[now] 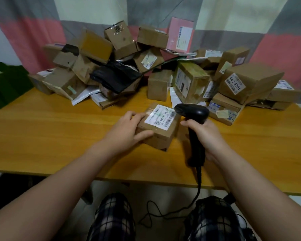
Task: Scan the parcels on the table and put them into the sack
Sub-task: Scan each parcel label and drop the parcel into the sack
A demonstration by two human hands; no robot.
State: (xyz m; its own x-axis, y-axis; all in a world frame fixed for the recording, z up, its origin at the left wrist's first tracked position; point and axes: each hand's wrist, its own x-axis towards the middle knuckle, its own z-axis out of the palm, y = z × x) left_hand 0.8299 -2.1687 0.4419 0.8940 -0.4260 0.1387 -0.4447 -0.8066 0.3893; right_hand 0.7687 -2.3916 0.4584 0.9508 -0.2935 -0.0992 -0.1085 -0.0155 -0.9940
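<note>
Head view: scanner (192,112) nose toward parcel (161,119)

One wide-angle camera sits on the person's head, above the near edge of the table (42,136), and faces forward and down. It is close: both forearms (68,171) run in from the bottom corners, and the left hand (127,129) on a box (162,134) and the right hand (207,134) round the scanner (193,113) fall near the frame's middle. The far edge with the parcel heap (146,66) lies in the upper half, a curtain (33,32) above it. Below the near edge the view takes in the person's knees (111,214). The lens bows the table's edges
</note>
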